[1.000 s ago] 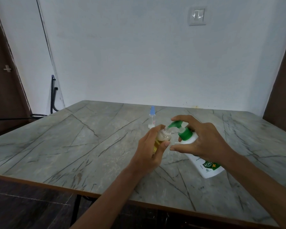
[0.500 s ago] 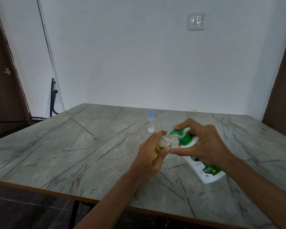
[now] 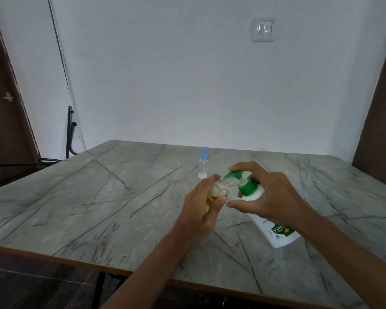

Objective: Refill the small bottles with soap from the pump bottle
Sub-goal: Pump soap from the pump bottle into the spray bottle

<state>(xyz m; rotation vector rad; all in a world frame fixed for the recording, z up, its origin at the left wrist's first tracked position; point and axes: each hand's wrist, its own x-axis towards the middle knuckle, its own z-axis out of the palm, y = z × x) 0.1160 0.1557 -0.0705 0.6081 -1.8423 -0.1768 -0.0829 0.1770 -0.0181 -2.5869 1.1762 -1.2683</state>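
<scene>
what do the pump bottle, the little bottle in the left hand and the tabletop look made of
Pump bottle: opaque white plastic, smooth with a faint sheen; green plastic pump. Little bottle: clear, probably plastic; yellowish liquid shows through its wall and threaded neck. Tabletop: likely marble-print laminate, since a brown board edge shows; grey, dark veins, low sheen.

head-worn view, angled down, close over table [image 3: 98,197]

The left hand [image 3: 198,212] hides the small bottle's [image 3: 220,190] lower body; the right hand [image 3: 274,197] covers the pump bottle's [image 3: 276,236] shoulder.
</scene>
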